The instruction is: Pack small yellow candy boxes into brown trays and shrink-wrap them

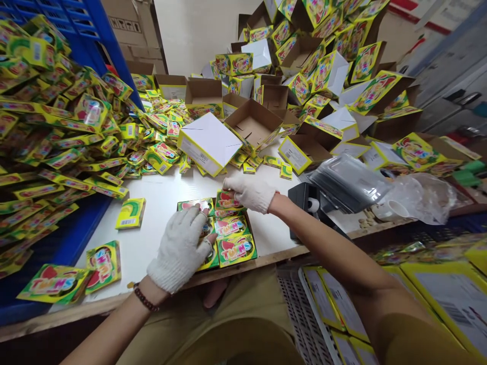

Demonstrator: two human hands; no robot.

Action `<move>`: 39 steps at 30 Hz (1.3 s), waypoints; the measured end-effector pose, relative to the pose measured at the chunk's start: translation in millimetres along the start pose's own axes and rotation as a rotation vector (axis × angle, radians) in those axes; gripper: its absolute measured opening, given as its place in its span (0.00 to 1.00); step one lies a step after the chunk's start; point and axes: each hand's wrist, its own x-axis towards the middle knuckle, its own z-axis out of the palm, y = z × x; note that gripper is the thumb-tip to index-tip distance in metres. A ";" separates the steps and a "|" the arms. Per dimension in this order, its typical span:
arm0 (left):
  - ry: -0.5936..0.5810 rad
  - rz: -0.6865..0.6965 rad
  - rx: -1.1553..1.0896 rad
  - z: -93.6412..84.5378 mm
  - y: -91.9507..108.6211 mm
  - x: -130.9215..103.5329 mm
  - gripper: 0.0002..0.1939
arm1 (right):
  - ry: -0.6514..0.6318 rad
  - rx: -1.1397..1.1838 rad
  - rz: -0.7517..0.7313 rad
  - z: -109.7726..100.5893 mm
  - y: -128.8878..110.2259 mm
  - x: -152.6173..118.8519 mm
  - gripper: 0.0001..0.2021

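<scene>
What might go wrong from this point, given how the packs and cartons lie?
The small carton being filled sits close to the table's front edge, so a hard push from the left hand might tip it off. The pack at the right hand could catch on its neighbours or crease. The steep heap of packs at the left might slide into the workspace.

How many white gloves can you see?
2. One glove is on the left hand, the other glove is on the right hand. Piles could hide more.
</scene>
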 end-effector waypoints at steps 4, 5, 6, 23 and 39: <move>-0.033 0.025 0.122 9.9 -0.6 -11.6 0.22 | -0.154 -0.225 -0.047 14.0 -13.1 9.5 0.12; -0.032 0.024 0.125 10.6 -0.2 -13.1 0.22 | -0.162 -0.232 -0.039 16.4 -16.0 10.6 0.12; -0.027 0.023 0.121 10.7 0.2 -14.2 0.22 | -0.159 -0.225 -0.024 18.1 -17.9 11.4 0.12; 0.051 0.016 -0.001 9.0 -1.2 -17.5 0.17 | 0.131 0.122 0.021 66.6 4.4 16.8 0.11; -0.026 -0.017 -0.017 5.1 0.7 -18.3 0.15 | 0.010 -0.120 -0.225 62.7 13.5 -16.6 0.13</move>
